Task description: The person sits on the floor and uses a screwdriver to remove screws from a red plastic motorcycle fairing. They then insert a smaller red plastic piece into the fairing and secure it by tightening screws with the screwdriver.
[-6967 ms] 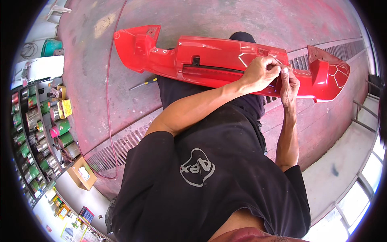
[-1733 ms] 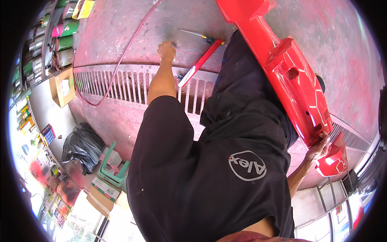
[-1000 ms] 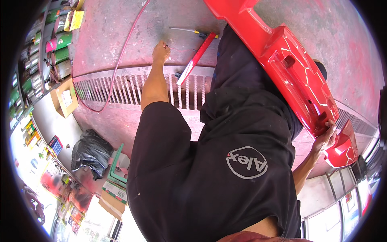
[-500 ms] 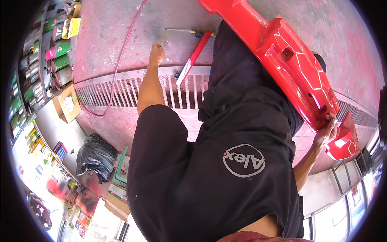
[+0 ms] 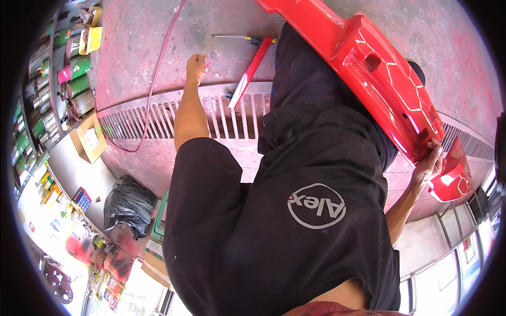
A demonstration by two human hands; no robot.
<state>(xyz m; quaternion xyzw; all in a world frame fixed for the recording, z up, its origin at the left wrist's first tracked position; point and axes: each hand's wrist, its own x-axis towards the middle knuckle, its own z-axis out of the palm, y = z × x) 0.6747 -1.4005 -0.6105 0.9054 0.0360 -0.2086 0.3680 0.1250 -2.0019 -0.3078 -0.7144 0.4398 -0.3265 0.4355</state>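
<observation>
1. Nearest me, the long red panel [image 5: 369, 79] lies across the dark trousers [image 5: 300, 73], its long axis slanting from top centre down to the lower right.
2. I have the right hand [image 5: 428, 164] at that lower-right end, fingers hooked over the red panel's edge and gripping it.
3. Further out, left of the dark trousers, the slim red-and-white strip [image 5: 251, 72] leans: red end up and right, pale end down and left, over the metal grate [image 5: 142, 117].
4. My left hand [image 5: 195, 67] is the nearer one to that strip, out to its left and not touching it. The fingers look curled; I can't tell whether they pinch the thin line [image 5: 229, 60] running between them and the strip.
5. Past that, the yellow-handled screwdriver [image 5: 246, 37] lies near the red end, shaft pointing left.
6. Farther left runs the pinkish hose [image 5: 156, 75], apart from my left hand.
</observation>
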